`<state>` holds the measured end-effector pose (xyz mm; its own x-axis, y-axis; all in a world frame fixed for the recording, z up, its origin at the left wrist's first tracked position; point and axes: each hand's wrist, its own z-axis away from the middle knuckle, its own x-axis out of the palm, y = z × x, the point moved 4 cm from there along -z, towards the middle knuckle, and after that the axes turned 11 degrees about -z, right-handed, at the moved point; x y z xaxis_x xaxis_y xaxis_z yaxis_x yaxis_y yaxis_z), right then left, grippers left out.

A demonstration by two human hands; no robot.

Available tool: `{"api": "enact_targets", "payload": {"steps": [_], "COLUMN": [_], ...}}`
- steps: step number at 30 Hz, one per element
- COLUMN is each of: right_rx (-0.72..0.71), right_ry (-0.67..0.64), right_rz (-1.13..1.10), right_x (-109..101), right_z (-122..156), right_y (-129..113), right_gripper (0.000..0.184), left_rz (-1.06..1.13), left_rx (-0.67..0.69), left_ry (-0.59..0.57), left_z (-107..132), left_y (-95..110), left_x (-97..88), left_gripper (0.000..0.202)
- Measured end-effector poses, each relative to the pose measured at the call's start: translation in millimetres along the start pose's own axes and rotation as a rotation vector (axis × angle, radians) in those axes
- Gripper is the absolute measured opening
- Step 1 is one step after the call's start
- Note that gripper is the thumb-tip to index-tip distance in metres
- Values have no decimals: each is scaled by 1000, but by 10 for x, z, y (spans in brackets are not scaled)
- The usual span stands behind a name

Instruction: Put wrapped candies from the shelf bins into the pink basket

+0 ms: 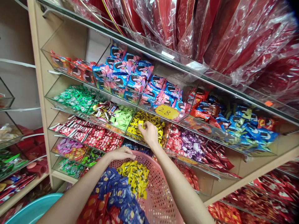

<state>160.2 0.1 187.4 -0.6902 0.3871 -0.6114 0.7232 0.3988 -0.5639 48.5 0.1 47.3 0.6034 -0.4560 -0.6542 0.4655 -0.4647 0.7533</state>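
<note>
My right hand (pixel 150 134) is in a shelf compartment of yellow-wrapped candies (pixel 134 126). Its thumb and fingers are drawn together on a yellow-wrapped candy (pixel 141 123) at the fingertips. Below, my left hand (pixel 121 153) has its fingers bent over the far rim of a pink perforated plastic basket (pixel 161 183). Inside the basket lie yellow-wrapped candies (pixel 137 177), dark blue packets (pixel 114 186) and red packets (pixel 93 208). The fingertips of my left hand are partly hidden behind the rim.
Clear-fronted shelves (pixel 149 107) hold blue-and-pink cookie packs (pixel 121 67), green candies (pixel 76 98) and red and purple candies (pixel 189 141). A yellow price tag (pixel 168 112) reads 28. Plastic-wrapped red goods (pixel 187 28) hang over the top. A turquoise tub (pixel 35 207) stands at lower left.
</note>
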Motion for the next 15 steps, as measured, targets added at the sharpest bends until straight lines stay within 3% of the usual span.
{"api": "enact_targets", "payload": {"steps": [3,5,7,10,15], "right_rx": [54,307,595,834,1000], "right_ry": [-183,-383,-461,-514,-606], "right_rz": [-540,-857,-1105,-1339,-1496], "right_x": [1,153,324,534,682], "right_z": [479,855,1181,1456,1573], "right_y": [21,194,428,708,859], "right_gripper": [31,31,30,29,28], "left_rz": [32,40,39,28,1], "left_rx": [16,29,20,-12,18], "left_ry": [-5,-9,10,48,18], "left_z": [-11,-18,-19,-5,42], "left_y": [0,-17,-44,-56,53], "left_x": [1,8,8,-3,-18], "left_gripper": [31,30,30,35,38]}}
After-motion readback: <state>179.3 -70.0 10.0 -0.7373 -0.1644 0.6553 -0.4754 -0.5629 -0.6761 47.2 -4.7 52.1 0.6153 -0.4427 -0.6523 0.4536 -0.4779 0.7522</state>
